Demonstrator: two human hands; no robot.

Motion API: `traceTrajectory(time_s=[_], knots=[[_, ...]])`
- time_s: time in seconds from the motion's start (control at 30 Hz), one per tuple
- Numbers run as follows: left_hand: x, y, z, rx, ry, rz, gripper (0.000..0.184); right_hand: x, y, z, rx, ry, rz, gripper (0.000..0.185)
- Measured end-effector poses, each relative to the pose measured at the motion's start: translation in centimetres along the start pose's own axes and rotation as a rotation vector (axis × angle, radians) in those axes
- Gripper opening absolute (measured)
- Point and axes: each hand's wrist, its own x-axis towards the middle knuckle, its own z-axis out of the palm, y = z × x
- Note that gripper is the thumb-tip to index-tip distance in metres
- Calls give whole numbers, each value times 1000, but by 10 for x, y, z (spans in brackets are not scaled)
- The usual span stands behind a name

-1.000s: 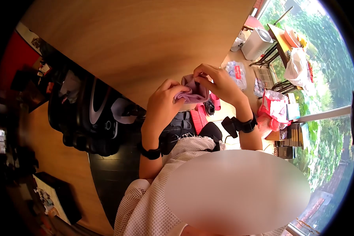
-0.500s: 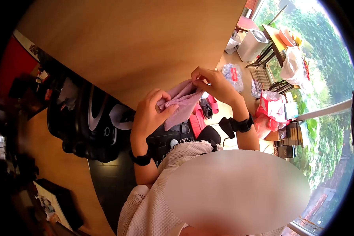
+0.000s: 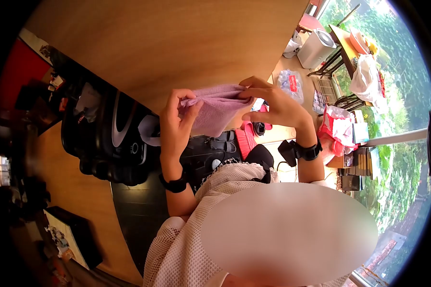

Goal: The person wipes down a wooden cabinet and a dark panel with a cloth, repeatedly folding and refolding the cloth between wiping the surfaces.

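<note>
A lilac waffle-textured cloth (image 3: 216, 111) hangs folded in layers between my two hands, in front of the wooden surface. My left hand (image 3: 177, 119) pinches its left corner between thumb and fingers. At the right end, my right hand (image 3: 277, 104) has its fingertips on the upper edge, with the thumb held lower and apart from them. Exactly how those fingers grip the layers is partly hidden. Each wrist wears a black band.
A broad wooden panel (image 3: 177, 43) fills the upper middle. To the left stands a bulky black padded piece (image 3: 107, 129). Shoes (image 3: 222, 142) and a red brush head (image 3: 245, 141) lie below the cloth. Bags, a white appliance (image 3: 316, 48) and a table (image 3: 342, 43) line the window side.
The cloth has been raised and stretched wider, its upper edge now nearly level. My left hand has risen, and my right thumb has moved away from the fingers.
</note>
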Motion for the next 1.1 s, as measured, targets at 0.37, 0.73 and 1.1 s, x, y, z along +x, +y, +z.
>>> traceTrajectory(time_s=[0.37,0.73,1.1], knots=[[-3,-11,-1,156,43,62,9,-5,2,4,80,196,216,15],[23,-16,45,132,326,50,11,-5,9,-4,49,539,358,25],[84,-11,165,116,670,385,24,21,66,-42,27,889,245,18]])
